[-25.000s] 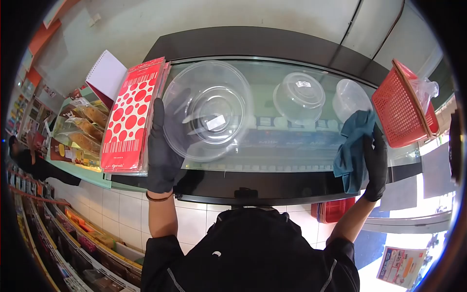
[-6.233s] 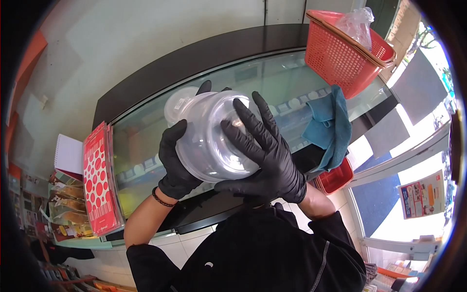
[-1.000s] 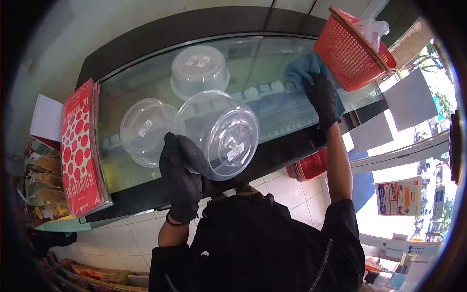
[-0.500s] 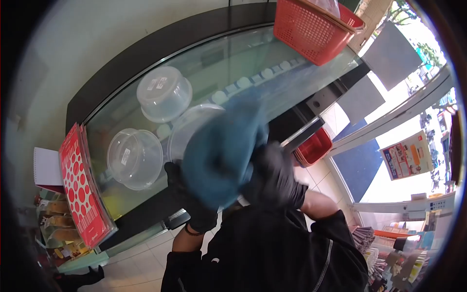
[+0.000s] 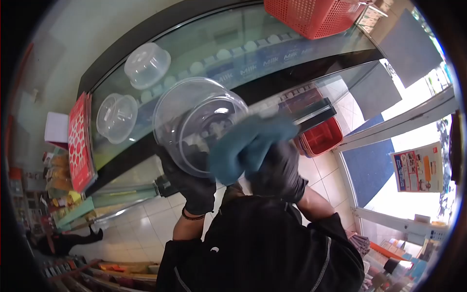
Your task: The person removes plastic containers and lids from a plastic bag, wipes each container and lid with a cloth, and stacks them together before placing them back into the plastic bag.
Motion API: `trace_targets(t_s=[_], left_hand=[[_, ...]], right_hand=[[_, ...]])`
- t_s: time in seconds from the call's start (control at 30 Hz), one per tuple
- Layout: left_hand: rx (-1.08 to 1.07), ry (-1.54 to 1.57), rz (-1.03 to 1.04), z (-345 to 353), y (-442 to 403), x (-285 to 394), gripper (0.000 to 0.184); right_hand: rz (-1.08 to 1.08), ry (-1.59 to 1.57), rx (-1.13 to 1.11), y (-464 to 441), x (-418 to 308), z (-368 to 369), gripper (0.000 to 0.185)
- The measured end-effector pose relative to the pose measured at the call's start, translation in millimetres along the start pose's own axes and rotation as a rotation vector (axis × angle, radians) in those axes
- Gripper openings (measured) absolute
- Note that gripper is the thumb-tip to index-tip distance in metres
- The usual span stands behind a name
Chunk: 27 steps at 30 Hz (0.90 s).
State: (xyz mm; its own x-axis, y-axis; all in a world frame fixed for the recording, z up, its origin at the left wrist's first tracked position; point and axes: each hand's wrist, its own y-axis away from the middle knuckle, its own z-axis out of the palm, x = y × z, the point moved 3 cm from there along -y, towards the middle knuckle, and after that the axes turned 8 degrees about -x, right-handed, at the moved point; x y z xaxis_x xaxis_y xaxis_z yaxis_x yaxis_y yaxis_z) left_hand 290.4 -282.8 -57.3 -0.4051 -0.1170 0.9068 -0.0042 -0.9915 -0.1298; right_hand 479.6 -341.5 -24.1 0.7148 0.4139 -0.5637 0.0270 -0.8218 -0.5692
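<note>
My left hand [image 5: 188,181], in a black glove, grips the lower left rim of a large clear plastic bowl [image 5: 197,109]. The bowl is held tilted, with its round opening facing me, over the front edge of the glass counter. In my black-gloved right hand [image 5: 279,173] is a blue-green cloth [image 5: 236,148], blurred by motion, which overlaps the bowl's lower right rim. Whether the cloth touches the bowl I cannot tell. Two smaller clear plastic bowls, one farther back [image 5: 147,65] and one at the left [image 5: 116,118], rest upside down on the glass top.
A red plastic basket [image 5: 311,17] stands at the counter's far right end. Red-and-white dotted packs [image 5: 80,146] lean at the left end. Below the counter, a red bin [image 5: 323,138] is on the tiled floor [image 5: 141,224]. A glass door is at right.
The large bowl has come off the counter toward me in my left hand. The cloth has moved right and lower, uncovering most of the bowl. My view has shifted too.
</note>
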Motion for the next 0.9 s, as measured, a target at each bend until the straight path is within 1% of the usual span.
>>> trace_targets(t_s=[0.03, 0.07, 0.13, 0.17, 0.23, 0.27, 0.33, 0.4, 0.43, 0.5, 0.53, 0.6, 0.63, 0.67, 0.73, 0.77, 0.8, 0.83, 0.9], left_hand=[[0.072, -0.129, -0.012, -1, 11, -9, 0.054], [0.146, -0.254, -0.023, -2, 21, -19, 0.056], [0.239, -0.444, 0.065, 0, 32, -30, 0.06], [0.25, -0.514, 0.15, -3, 42, -30, 0.061], [0.209, -0.619, 0.306, -8, 66, -34, 0.065], [0.165, -0.648, 0.383, -8, 74, -41, 0.068], [0.09, -0.561, 0.49, -7, 88, -64, 0.069], [-0.052, -0.356, 0.269, 4, 88, -79, 0.069], [-0.159, -0.679, 0.281, -4, 84, -81, 0.069], [-0.332, -1.319, 0.438, -22, 78, -86, 0.07], [-0.33, -1.334, 0.537, -23, 73, -81, 0.065], [-0.413, -1.261, 0.717, -14, 63, -75, 0.056], [-0.5, -1.176, 0.79, 8, 55, -47, 0.051], [-0.585, -1.108, 0.836, 16, 47, -38, 0.049], [-0.762, -0.999, 0.877, 18, 28, -26, 0.046], [-0.814, -1.064, 0.906, 13, 19, -22, 0.048], [-0.866, -1.125, 0.936, 13, 11, -15, 0.052], [-0.92, -1.181, 0.968, 12, 2, -9, 0.057], [-0.927, -1.257, 0.965, 6, -7, 0, 0.057]], right_hand=[[-0.037, 0.006, 0.067, 1, 6, -9, 0.037], [0.021, 0.04, 0.056, 10, 15, -9, 0.035], [-0.015, -0.193, -0.058, 45, 16, 10, 0.044], [0.005, -0.348, -0.195, 52, 10, 15, 0.046], [-0.269, -0.094, -0.106, 60, -5, -3, 0.05], [-0.176, -0.163, -0.05, 58, 1, -10, 0.05], [0.018, -0.289, 0.09, 55, 15, -23, 0.05], [-0.084, -0.316, 0.28, 51, 24, -28, 0.053], [-0.148, -0.337, 0.362, 51, 30, -33, 0.055], [-0.135, -0.409, 0.217, 46, 43, -49, 0.057], [-0.13, -0.458, 0.136, 42, 48, -55, 0.057], [-0.013, -0.594, -0.087, 40, 56, -63, 0.061], [0.047, -0.667, -0.197, 41, 57, -64, 0.063], [-0.024, -0.698, -0.147, 39, 58, -60, 0.062], [-0.051, -0.742, -0.076, 41, 66, -57, 0.062], [-0.07, -0.767, -0.041, 41, 68, -58, 0.062], [-0.059, -0.824, -0.051, 39, 70, -66, 0.06], [-0.093, -0.745, -0.055, 37, 70, -69, 0.059], [-0.154, -0.603, -0.057, 36, 67, -67, 0.057]])
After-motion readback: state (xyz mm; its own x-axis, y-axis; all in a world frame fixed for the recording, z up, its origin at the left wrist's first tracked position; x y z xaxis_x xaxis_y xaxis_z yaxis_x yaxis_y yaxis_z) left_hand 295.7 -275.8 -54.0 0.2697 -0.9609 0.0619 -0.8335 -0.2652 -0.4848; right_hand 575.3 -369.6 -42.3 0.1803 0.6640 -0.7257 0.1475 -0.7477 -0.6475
